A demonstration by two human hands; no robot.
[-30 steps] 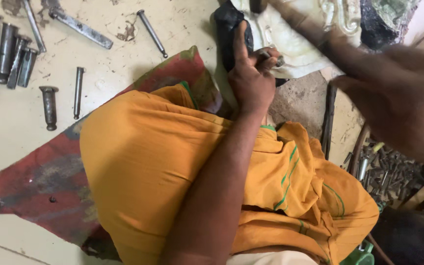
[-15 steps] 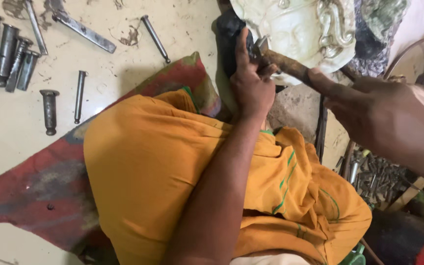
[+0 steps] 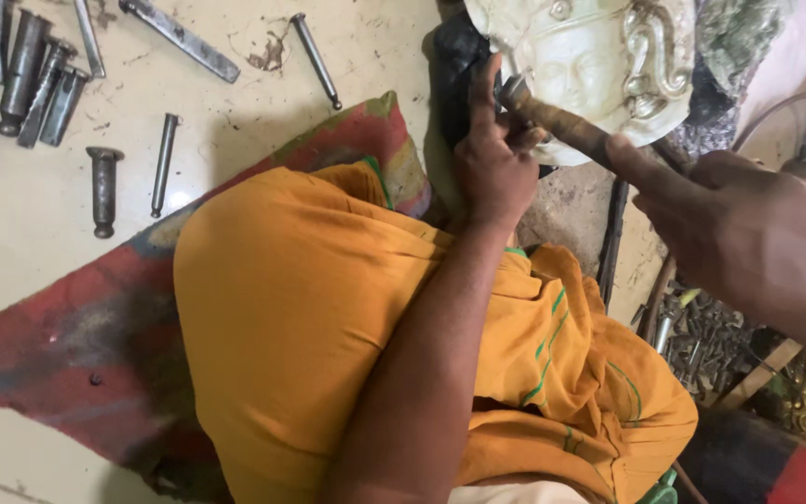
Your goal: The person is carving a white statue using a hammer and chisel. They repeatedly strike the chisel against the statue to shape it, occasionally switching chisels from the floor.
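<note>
A pale carved stone relief (image 3: 608,56) lies at the top, resting partly on a dark block (image 3: 454,65). My left hand (image 3: 492,163) is at its lower left edge, index finger stretched up. The other fingers curl around a small chisel that they mostly hide. My right hand (image 3: 701,219) comes in from the right and grips a wooden-handled hammer (image 3: 562,126). The hammer's head sits right above my left hand's fingers. An orange cloth (image 3: 328,308) covers my lap under the left forearm.
Several steel punches and chisels (image 3: 20,84) lie on the pale floor at top left, along with a short bolt-like punch (image 3: 103,187) and a thin rod (image 3: 314,56). A red mat (image 3: 67,336) lies under me. Small metal tools (image 3: 701,336) are piled at the right.
The right hand has swung the hammer down from a raised, blurred position to the left hand's fingers. The left hand has stayed at the carving's edge.
</note>
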